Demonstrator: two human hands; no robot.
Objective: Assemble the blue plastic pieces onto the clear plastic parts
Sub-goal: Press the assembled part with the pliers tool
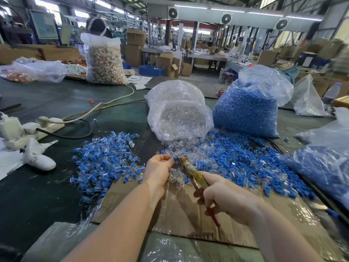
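Note:
My left hand (159, 168) pinches a small blue-and-clear piece (174, 159) at its fingertips. My right hand (224, 195) grips worn pliers (196, 176) with red handle ends; their jaws meet the piece at my left fingertips. Loose blue pieces (245, 161) and clear parts (181, 176) lie mixed just beyond my hands. To the left lies a heap of joined blue-and-clear pieces (105, 159). An open bag of clear parts (179, 114) and a bag of blue pieces (247, 112) stand behind.
Cardboard (188, 210) covers the dark table under my hands. A power strip (34, 127) with cables and a white glove (37, 156) lie at the left. Another bag of blue pieces (324, 163) sits at the right. A tall bag of mixed parts (104, 61) stands far left.

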